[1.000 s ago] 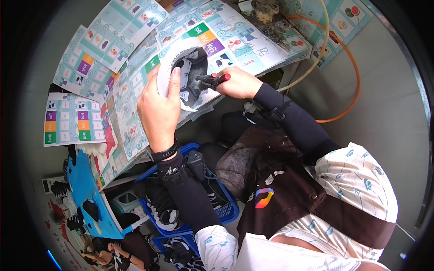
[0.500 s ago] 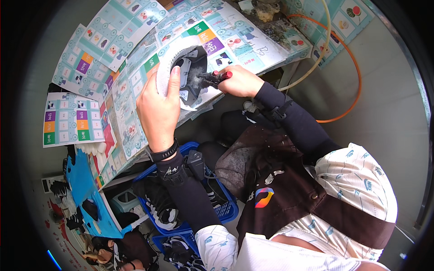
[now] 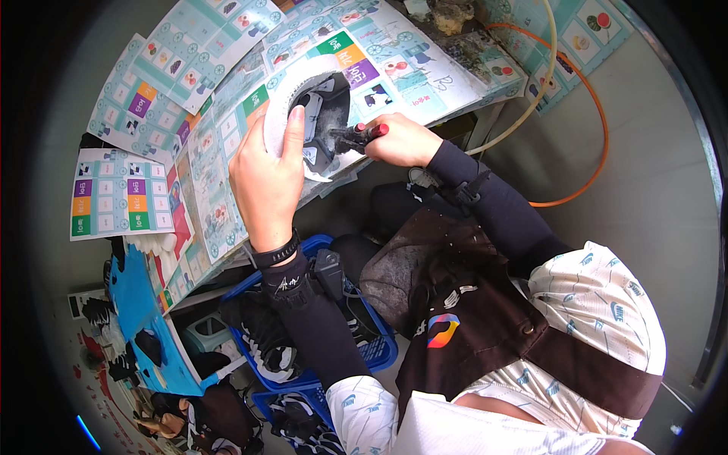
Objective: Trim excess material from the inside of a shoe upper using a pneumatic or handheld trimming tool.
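My left hand (image 3: 267, 182) holds a curved piece (image 3: 280, 98) at the table's near edge, with the thumb pressed over its side. The piece has a thick white rim and a dark grey and black inner face, and looks like part of a shoe sole. My right hand (image 3: 403, 141) is closed around a black tool with red ends (image 3: 371, 133). The tool's dark, dusty head sits against the dark face of the piece. Most of its grip is hidden in my fingers, so its exact kind is unclear.
Printed picture sheets (image 3: 220, 45) cover the table. Rough, dirty lumps (image 3: 453, 17) lie at the back. An orange hose (image 3: 604, 152) and a pale hose (image 3: 550, 68) hang on the right. Blue baskets (image 3: 383, 353) with black-and-white shoes (image 3: 273, 356) stand below. Another person (image 3: 220, 417) is at lower left.
The tool's head has shifted slightly left and down along the dark face. My left hand keeps the piece in nearly the same place.
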Tool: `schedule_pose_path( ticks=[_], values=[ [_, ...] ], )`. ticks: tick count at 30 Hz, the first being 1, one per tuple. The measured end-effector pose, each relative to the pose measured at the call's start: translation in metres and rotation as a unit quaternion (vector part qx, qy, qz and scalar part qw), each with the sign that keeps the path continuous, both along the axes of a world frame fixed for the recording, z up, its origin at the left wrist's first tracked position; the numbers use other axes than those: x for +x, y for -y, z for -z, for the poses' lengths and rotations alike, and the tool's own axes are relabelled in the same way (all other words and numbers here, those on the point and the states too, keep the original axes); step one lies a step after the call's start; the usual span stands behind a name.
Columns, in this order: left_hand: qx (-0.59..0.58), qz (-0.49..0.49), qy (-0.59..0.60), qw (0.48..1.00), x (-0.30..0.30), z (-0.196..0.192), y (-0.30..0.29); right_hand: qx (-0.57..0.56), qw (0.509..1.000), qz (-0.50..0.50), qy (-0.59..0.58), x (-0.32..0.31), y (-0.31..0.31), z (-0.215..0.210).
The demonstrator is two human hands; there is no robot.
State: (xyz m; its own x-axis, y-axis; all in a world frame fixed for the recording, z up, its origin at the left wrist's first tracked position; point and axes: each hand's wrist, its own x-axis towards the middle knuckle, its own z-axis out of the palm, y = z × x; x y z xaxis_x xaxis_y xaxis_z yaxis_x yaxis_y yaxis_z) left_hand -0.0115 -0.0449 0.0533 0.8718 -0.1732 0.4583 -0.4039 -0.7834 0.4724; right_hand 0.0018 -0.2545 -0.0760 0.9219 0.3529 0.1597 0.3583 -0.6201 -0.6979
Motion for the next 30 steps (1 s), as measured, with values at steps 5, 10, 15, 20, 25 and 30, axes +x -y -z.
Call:
schedule_pose_path(
  ticks=[5,10,15,20,25,30],
  values=[
    [-0.001,-0.002,-0.002,1.000,0.000,0.001,0.001,-0.096,0.990,-0.048,0.095,0.000,0.000,0.005],
    [-0.022,0.006,-0.002,1.000,-0.001,0.003,-0.004,-0.112,0.980,-0.067,0.153,0.001,-0.001,0.010],
    [-0.020,0.007,0.016,1.000,0.000,0.003,0.001,-0.030,0.997,0.009,0.074,0.014,0.000,0.014],
    [-0.039,0.003,0.010,0.999,0.002,0.003,-0.002,-0.045,0.986,-0.027,0.156,0.012,-0.006,-0.008],
    [-0.060,0.013,0.032,0.998,0.006,0.011,-0.036,0.011,0.994,-0.022,-0.111,0.014,-0.037,-0.014],
    [-0.168,0.090,-0.130,0.973,0.004,0.002,-0.003,0.264,0.953,0.051,-0.139,0.059,0.041,0.061]
  ],
)
